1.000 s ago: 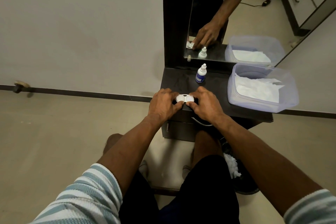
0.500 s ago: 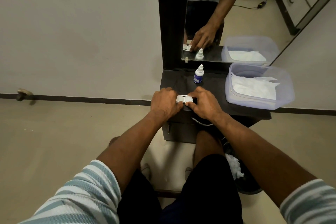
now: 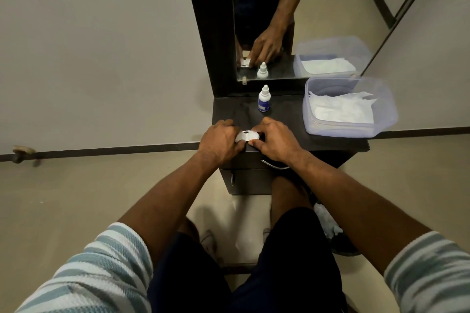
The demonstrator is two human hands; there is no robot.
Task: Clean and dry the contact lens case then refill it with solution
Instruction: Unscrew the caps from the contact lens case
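Pinching round white plastic case.

Plain pale wall, beige floor, dark dresser, tall mirror, dark skirting

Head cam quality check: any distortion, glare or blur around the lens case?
Head view: wide-angle bending bows the baseboard and mirror frame; soft, even light, no hard glare; faint sheen on the plastic tub; contact lens case reads sharp but small, half hidden by the left hand and right hand.
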